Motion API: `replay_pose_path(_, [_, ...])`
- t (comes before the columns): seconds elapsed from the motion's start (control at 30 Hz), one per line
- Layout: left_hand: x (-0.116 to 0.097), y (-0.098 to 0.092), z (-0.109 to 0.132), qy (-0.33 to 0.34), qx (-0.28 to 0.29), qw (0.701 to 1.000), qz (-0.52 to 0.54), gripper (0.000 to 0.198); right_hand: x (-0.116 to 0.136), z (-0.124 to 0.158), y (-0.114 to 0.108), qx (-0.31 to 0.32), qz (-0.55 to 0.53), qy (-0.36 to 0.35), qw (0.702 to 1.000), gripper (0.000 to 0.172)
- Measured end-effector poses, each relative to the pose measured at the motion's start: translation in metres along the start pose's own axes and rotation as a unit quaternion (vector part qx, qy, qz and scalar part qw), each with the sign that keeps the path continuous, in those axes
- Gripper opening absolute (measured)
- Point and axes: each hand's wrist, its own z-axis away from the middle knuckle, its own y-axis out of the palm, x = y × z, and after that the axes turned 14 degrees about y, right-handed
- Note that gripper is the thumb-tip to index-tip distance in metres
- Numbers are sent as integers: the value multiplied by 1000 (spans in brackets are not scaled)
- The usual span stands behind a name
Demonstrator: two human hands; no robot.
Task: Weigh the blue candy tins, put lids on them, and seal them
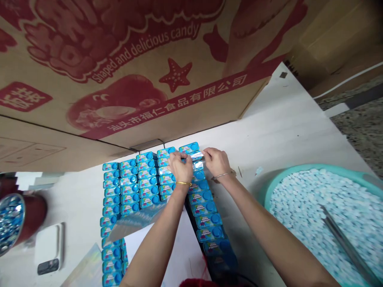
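Rows of small blue candy boxes (148, 173) stand close together on the table, their printed lids facing up. Over the far right rows, a shiny clear film strip (196, 156) stretches between my two hands. My left hand (181, 167), with a gold bangle at the wrist, has its fingers closed at the strip's left end. My right hand (218, 162) pinches the right end, just beyond the boxes' edge. Below my left forearm lie a clear plastic sheet (137, 223) and a white sheet (167, 247), covering some boxes.
A large printed carton (179, 107) rises behind the boxes. At the right, a turquoise basin (278, 175) holds many small pale blue pieces and a metal tool (344, 239). A phone (48, 249) and a red bucket (34, 215) of shiny blue pieces stand at the left.
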Motion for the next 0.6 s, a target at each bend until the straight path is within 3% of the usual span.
replay_pose_path(0.17, [2, 4, 2, 28, -2, 999, -33, 6, -8, -1, 15, 5, -47, 20, 999, 30])
replay_pose_path(0.27, [1, 2, 3, 18, -17, 999, -43, 27, -15, 5, 27, -11, -129, 37, 991, 37])
replay_pose_path(0.37, [-1, 1, 3, 1, -20, 999, -48, 36, -23, 16, 37, -12, -149, -31, 988, 44])
replay_pose_path(0.47, [-1, 5, 3, -16, -20, 999, -42, 37, -32, 23, 38, 16, -40, -92, 995, 53])
replay_pose_path(0.6, [-1, 1, -4, -47, -17, 999, 11, 34, -38, 26, 24, 57, 146, -100, 983, 56])
